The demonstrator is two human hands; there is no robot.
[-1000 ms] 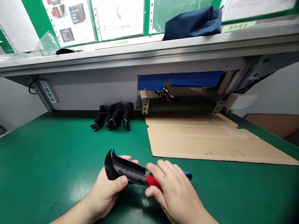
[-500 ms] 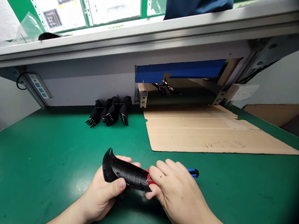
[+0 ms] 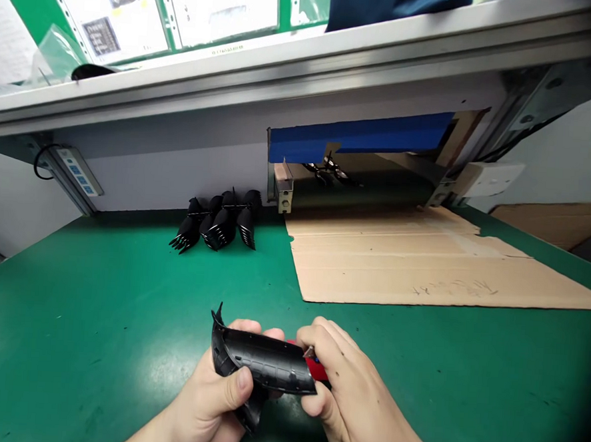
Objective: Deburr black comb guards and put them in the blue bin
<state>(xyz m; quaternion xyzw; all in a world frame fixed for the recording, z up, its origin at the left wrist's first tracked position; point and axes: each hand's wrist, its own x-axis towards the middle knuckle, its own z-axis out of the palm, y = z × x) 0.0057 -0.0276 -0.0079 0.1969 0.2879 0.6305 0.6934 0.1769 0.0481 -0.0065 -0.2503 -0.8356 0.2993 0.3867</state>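
Observation:
Near the front of the bench, my left hand (image 3: 219, 393) is wrapped around a hollow black plastic claw-shaped part (image 3: 271, 363), its thumb lying across the near side. Thin points rise at its left end, and another black section hangs below the thumb. My right hand (image 3: 353, 388) is closed at the part's right end. In its fingers is a red hand tool (image 3: 317, 369) with a small metal tip at the part's edge. Most of the tool is hidden behind the fingers, so its exact kind does not show.
Several black clawed parts (image 3: 220, 220) lie together on the green bench (image 3: 95, 302) by the back panel. Flattened cardboard (image 3: 383, 266) covers the right rear, leading to an opening under a blue strip (image 3: 371, 137). A metal-edged shelf (image 3: 194, 81) spans above; a power strip (image 3: 79, 170) is at left.
The black part has turned in my left hand and shifted slightly right and down, showing its lower section. The tool has rotated in my right hand; its blue end no longer sticks out beyond the knuckles.

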